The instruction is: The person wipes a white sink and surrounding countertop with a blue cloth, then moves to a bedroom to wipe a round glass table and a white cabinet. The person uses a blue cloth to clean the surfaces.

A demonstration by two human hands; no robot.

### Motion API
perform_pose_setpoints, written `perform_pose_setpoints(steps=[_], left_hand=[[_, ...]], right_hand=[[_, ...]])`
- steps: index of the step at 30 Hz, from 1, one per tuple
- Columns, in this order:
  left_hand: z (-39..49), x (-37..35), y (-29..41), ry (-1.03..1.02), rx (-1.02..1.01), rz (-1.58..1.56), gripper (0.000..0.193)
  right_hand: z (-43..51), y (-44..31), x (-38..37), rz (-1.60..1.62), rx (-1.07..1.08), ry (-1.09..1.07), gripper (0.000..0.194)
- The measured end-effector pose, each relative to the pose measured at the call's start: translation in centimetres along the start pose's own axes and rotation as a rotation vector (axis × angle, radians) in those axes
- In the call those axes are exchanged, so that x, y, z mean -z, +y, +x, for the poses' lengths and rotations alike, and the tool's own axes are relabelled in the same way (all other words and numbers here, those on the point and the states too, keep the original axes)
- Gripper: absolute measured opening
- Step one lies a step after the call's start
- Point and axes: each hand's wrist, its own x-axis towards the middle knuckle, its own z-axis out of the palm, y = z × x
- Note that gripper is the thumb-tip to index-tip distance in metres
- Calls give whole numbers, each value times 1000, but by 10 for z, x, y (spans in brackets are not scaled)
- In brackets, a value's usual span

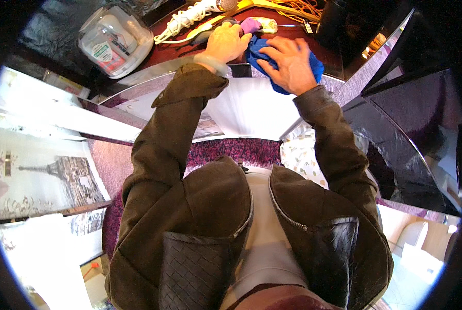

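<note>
My right hand (pixel 289 62) lies spread over a crumpled blue cloth (pixel 316 68) at the front edge of a dark red surface (pixel 331 58). Beside it my left hand (pixel 225 40), with a pale bangle at the wrist, reaches over dark items that its fingers partly cover; whether it grips one I cannot tell. Just right of its fingertips are a purple item (pixel 251 25) and a short yellowish piece (pixel 269 25). A white appliance wound in its white cord (pixel 184 19) lies behind and left of the left hand.
A clear lidded container (pixel 116 42) with things inside stands at the left. Yellow hangers (pixel 269 4) and a bundle of orange cords (pixel 296 9) lie at the back. A dark cylinder (pixel 331 23) stands at the back right. The surface's front edge curves just before my body.
</note>
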Motion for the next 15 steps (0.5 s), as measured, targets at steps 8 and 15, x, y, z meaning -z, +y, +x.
perform_pose_setpoints(steps=[8, 15], left_hand=[[4, -3, -17, -84, -45, -128, 32], [-10, 20, -54, -213, 10, -420, 38]], right_hand=[[-28, 16, 11, -356, -320, -34, 36], [30, -64, -38, -131, -147, -97, 20]])
